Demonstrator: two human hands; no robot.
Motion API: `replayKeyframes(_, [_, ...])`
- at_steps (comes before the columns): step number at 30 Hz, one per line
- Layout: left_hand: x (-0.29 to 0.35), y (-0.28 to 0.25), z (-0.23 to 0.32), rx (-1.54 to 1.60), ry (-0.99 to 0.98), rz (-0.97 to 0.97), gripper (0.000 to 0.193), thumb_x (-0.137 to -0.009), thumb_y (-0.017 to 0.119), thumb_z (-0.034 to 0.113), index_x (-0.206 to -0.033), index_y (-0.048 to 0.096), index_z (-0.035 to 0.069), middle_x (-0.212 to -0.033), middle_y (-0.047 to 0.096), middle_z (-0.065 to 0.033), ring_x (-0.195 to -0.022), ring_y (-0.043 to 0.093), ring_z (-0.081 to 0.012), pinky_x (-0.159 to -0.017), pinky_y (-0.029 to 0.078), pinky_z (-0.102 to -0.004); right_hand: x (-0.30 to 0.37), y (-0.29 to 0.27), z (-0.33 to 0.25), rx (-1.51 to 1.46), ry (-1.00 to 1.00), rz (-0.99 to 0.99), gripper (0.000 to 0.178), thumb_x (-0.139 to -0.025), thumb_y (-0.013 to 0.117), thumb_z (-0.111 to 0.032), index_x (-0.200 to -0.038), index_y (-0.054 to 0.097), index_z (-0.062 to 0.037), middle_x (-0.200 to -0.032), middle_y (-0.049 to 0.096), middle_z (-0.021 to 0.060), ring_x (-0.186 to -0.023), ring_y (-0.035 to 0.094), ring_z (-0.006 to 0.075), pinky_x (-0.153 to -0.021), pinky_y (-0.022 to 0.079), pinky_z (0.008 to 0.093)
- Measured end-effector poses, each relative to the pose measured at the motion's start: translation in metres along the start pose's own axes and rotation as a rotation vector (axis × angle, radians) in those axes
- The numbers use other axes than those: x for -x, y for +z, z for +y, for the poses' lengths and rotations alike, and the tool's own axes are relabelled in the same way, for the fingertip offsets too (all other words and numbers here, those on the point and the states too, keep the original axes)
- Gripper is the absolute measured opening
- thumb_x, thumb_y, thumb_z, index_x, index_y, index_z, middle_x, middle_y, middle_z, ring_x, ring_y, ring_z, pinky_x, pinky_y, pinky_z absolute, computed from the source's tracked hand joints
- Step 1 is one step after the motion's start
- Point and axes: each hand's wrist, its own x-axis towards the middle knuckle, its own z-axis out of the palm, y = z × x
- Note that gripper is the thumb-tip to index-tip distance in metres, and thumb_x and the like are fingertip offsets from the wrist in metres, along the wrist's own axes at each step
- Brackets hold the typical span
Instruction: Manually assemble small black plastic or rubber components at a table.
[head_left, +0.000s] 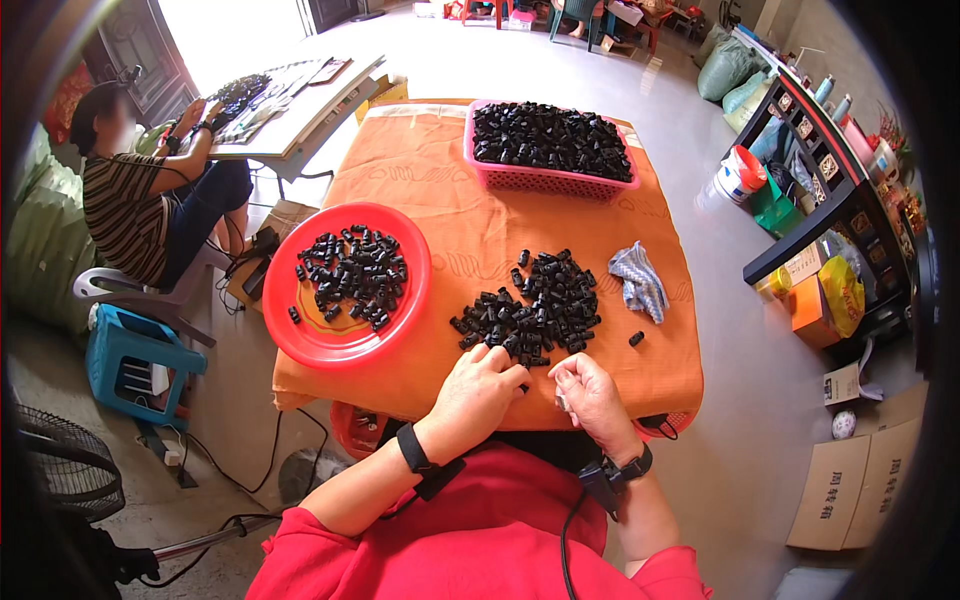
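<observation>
My left hand (pixel 478 388) is closed at the near edge of a loose pile of small black plastic pieces (pixel 545 305). Between its thumb and fingers a small black piece (pixel 524 388) shows in part. Just to the right, my right hand (pixel 592 396) is pinched, with something small and pale at its fingertips that I cannot make out. More black pieces (pixel 360 275) lie spread in a round red plastic tray (pixel 415 235) at the left. A pink basket (pixel 510 178) at the far side is heaped with similar black pieces.
An orange cloth (pixel 420 160) covers the table. A crumpled blue-and-white rag (pixel 640 282) and a single black piece (pixel 636 339) lie right of the pile. A co-worker (pixel 130 190) sits at another table at far left. A blue stool (pixel 145 360) and fan (pixel 70 465) stand left.
</observation>
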Motion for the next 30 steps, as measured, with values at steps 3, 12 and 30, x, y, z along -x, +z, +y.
replayKeyframes(3, [0.002, -0.003, 0.002, 0.06, -0.029, 0.049, 0.017, -0.079, 0.073, 0.013, -0.095, 0.07, 0.015, -0.088, 0.056, -0.0071, -0.088, 0.055, -0.0278, -0.082, 0.048, -0.0376, 0.0, 0.0, 0.0, -0.005, 0.0, -0.002, 0.015, -0.103, 0.051, -0.018, -0.101, 0.058, -0.005, -0.067, 0.053, -0.0034, -0.051, 0.044, 0.0016, -0.044, 0.036, 0.0184])
replayKeyframes(12, [0.035, -0.035, 0.013, 1.162, -0.598, -0.128, 0.023, -0.096, 0.063, 0.016, -0.115, 0.065, 0.004, -0.099, 0.066, -0.004, -0.09, 0.063, -0.0147, -0.084, 0.051, -0.0293, 0.002, 0.006, 0.002, 0.066, -0.03, 0.02, 0.015, -0.103, 0.053, -0.018, -0.1, 0.057, -0.0038, -0.069, 0.055, -0.0029, -0.055, 0.049, 0.0032, -0.049, 0.042, 0.0205])
replayKeyframes(30, [0.063, -0.016, 0.019, 2.073, -0.823, -0.172, 0.028, -0.099, 0.06, 0.016, -0.122, 0.059, 0.001, -0.111, 0.067, -0.0096, -0.102, 0.067, -0.0206, -0.091, 0.054, -0.0343, 0.05, 0.044, -0.034, 0.249, -0.228, 0.001, 0.009, -0.1, 0.057, -0.008, -0.106, 0.058, -0.002, -0.07, 0.062, 0.0033, -0.056, 0.057, 0.0066, -0.051, 0.047, 0.0238])
